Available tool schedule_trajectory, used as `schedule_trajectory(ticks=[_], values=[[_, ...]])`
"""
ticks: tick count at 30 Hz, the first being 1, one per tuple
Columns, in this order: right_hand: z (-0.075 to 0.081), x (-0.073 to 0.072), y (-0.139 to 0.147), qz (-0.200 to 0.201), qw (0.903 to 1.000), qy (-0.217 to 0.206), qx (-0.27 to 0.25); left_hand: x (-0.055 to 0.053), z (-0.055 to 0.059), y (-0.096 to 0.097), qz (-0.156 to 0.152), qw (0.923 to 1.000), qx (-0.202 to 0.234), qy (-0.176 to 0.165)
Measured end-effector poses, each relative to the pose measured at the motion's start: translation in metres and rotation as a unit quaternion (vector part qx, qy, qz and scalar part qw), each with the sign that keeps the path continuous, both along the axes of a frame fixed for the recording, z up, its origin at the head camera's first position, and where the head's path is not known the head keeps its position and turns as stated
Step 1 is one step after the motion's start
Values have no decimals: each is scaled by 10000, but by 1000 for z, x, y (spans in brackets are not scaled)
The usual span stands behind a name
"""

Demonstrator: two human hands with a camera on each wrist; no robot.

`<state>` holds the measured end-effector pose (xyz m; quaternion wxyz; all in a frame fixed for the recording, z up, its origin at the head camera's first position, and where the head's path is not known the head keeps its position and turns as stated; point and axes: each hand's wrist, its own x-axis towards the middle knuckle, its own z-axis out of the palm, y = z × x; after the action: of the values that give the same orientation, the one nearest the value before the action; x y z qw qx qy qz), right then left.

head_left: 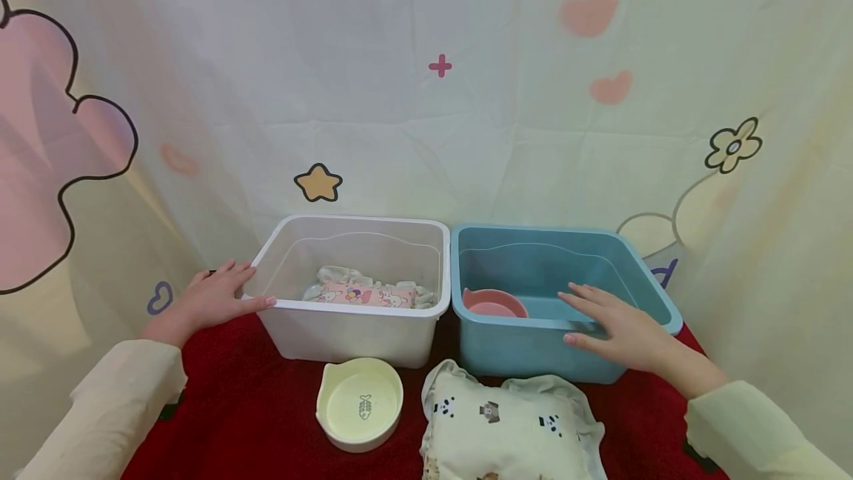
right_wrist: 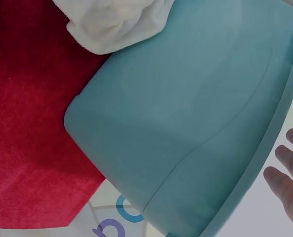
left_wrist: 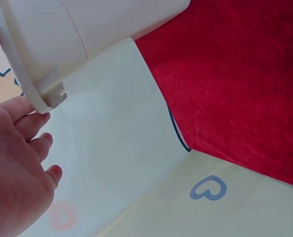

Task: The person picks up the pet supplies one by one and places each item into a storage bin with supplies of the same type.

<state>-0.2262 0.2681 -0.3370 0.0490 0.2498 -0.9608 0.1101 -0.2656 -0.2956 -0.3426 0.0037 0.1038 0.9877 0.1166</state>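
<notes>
While the left hand (head_left: pixel 223 293) touches the rim of the white tub (head_left: pixel 353 335) at eight o'clock, fingers loosely spread, the right hand (head_left: pixel 629 333), wide and empty, hovers near four o'clock on the blue tub (head_left: pixel 520 348), just beside at three o'clock. The step seems to be positioning the tubs; shifting either calls for firmer fingers.
</notes>
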Motion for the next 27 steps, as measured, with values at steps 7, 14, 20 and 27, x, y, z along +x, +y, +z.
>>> schedule_trajectory(ticks=[7,14,20,27], values=[[-4,1,-3,123,9997,207,-37,0,1,1,34,10000,30,-52],[-6,5,-7,178,9991,366,-138,0,1,1,41,10000,24,-70],[-8,7,-10,288,9977,564,-238,-1,0,1,47,10000,32,-75],[-10,9,-11,435,9960,733,-259,-1,0,0,53,9999,41,-102]])
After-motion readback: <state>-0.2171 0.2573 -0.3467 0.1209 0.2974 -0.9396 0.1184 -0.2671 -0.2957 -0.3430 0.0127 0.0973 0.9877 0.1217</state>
